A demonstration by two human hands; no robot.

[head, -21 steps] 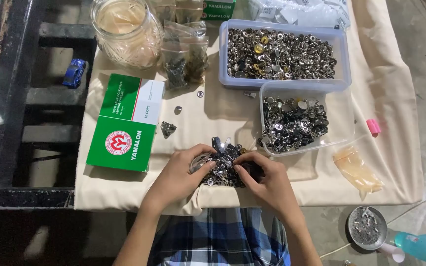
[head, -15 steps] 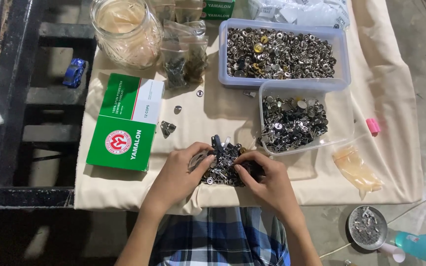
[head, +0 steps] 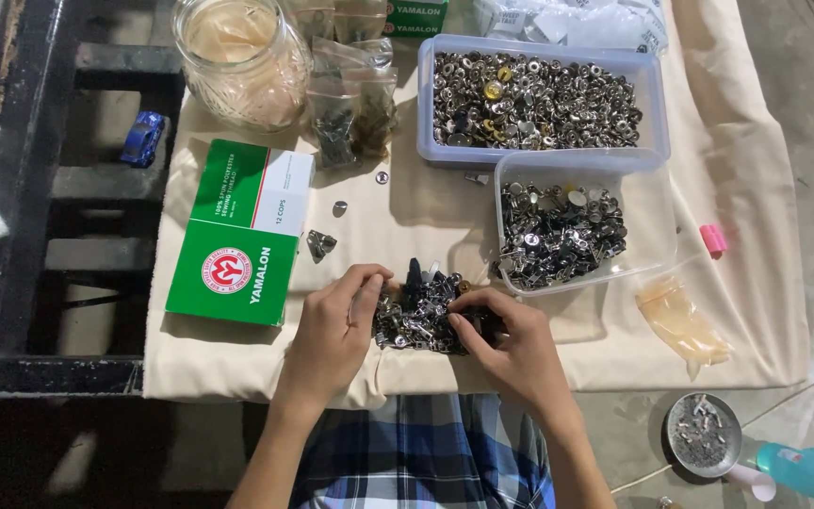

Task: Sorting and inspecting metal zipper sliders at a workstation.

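A: Where are the hands?

B: Both at the near edge of the desk (head: 237, 363), on a heap of small metal parts (head: 423, 311). The left hand (head: 333, 330) rests on the heap's left side, fingers curled loosely over the pieces; whether it has hold of any I cannot tell. The right hand (head: 511, 344) comes in from the right, fingertips pinched down into the heap, but what they grip is too small to make out.

A: What lies around it?

B: Just beyond the heap, to the right, a clear tub of dark metal fittings (head: 562, 231); behind that a larger tub of silver snaps (head: 534, 90). A green and white box (head: 242, 231) lies left of the heap, with a glass jar (head: 237, 57) further back and small clear bags (head: 350, 104) beside the jar
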